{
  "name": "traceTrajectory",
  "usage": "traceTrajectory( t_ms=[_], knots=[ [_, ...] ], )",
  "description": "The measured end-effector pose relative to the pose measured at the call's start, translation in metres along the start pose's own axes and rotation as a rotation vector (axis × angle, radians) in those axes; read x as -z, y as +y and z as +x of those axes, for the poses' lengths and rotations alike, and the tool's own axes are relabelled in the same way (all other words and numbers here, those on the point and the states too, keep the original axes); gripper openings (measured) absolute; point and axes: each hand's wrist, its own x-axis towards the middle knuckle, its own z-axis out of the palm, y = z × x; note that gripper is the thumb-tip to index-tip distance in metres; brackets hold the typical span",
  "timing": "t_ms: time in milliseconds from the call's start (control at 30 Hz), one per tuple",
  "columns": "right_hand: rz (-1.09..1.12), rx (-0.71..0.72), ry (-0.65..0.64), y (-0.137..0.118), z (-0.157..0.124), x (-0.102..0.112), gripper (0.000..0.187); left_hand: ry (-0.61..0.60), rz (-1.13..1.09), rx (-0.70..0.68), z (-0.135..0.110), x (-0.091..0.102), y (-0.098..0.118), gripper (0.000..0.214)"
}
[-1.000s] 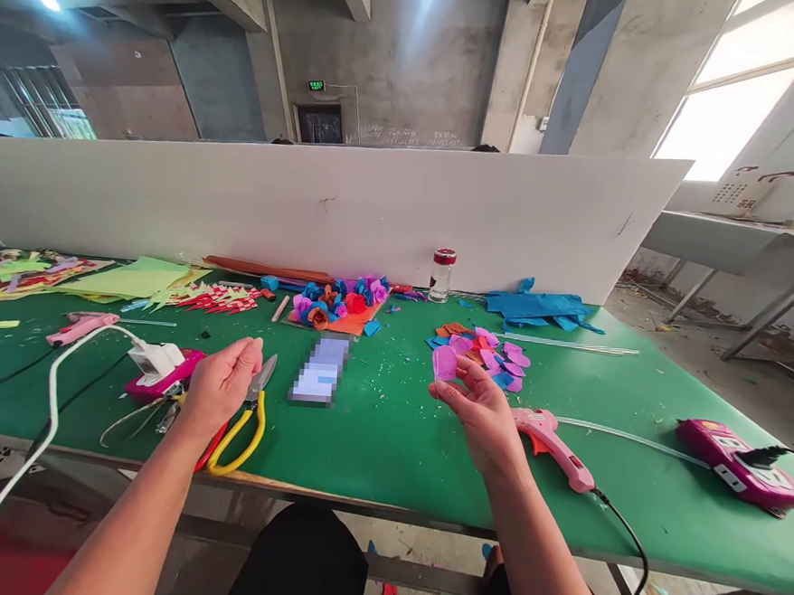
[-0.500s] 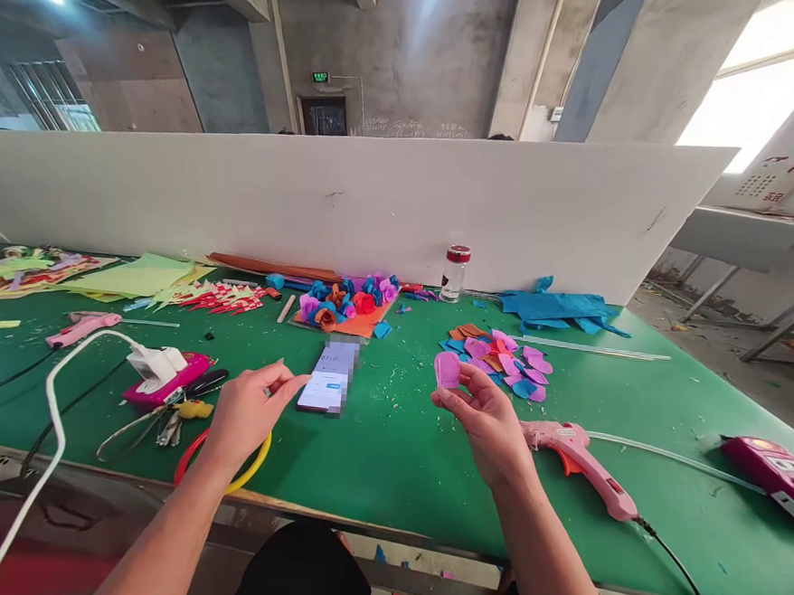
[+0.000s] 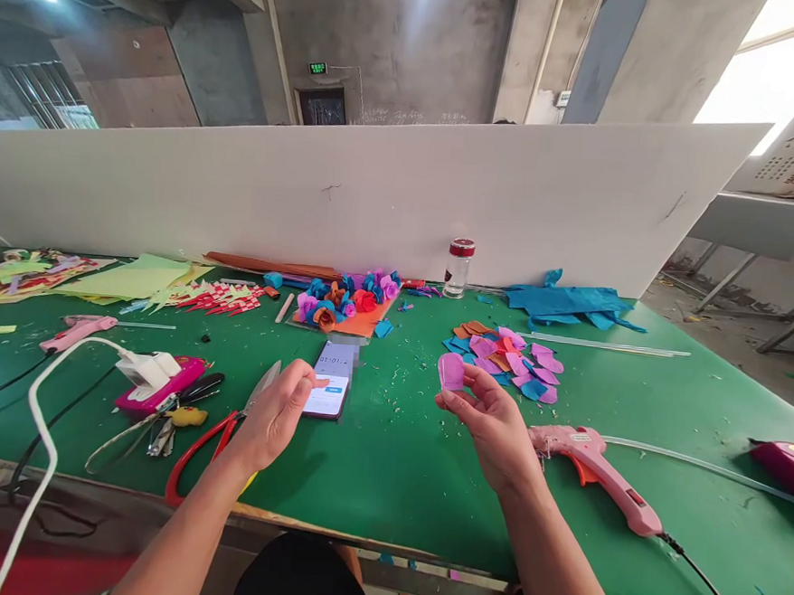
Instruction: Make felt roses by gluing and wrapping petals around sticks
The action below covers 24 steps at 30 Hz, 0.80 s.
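My left hand (image 3: 280, 416) reaches over the lower left of the phone (image 3: 328, 406), its index finger stretched out onto the lit screen and nothing held. Whether the fingertip presses the glass I cannot tell. Scissors (image 3: 224, 430) with red and yellow handles lie partly under that wrist. Between thumb and fingers, my right hand (image 3: 487, 422) holds a purple paper petal (image 3: 451, 372) upright above the table. Just behind it is a heap of loose paper petals (image 3: 518, 365) in purple, blue, orange and brown. A pink glue gun (image 3: 602, 470) lies right of the right wrist.
Finished paper flowers (image 3: 352, 299) sit behind the phone. A red-lidded glass jar (image 3: 459, 270) stands by the white board (image 3: 377, 196). A pink power block with a white charger (image 3: 153, 376), keys and a second glue gun (image 3: 78, 334) lie left. Blue crepe paper (image 3: 566, 305) lies back right.
My left hand has shifted right, its index finger now over the phone screen, uncovering the scissors' blades. The right hand still holds the petal. The view has shifted slightly.
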Motion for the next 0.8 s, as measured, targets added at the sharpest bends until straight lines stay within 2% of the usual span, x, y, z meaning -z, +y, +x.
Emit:
traceTrajectory(
  t_ms=[100, 233, 533, 633, 767, 800],
  knots=[
    [-0.016, 0.001, 0.000, 0.001, 0.001, -0.001, 0.050, -0.134, -0.014, -0.024, 0.000, 0.000, 0.001, 0.043],
    [-0.016, 0.006, -0.002, 0.002, 0.002, -0.002, 0.050, -0.193, 0.023, -0.009, 0.000, 0.000, 0.006, 0.039],
    [0.005, 0.004, -0.003, 0.001, 0.001, -0.002, 0.046, -0.188, 0.061, -0.007, 0.002, -0.003, 0.009, 0.039],
    [0.002, 0.005, 0.005, 0.000, 0.002, 0.000, 0.047, -0.092, 0.078, -0.046, -0.002, 0.003, 0.007, 0.036],
    [-0.003, 0.010, 0.005, 0.002, 0.003, 0.002, 0.046, 0.214, 0.207, -0.102, -0.021, 0.008, -0.002, 0.029],
    [-0.005, 0.010, -0.001, 0.002, 0.003, 0.002, 0.046, 0.253, 0.279, -0.121, -0.026, 0.009, -0.006, 0.027]
  ],
)
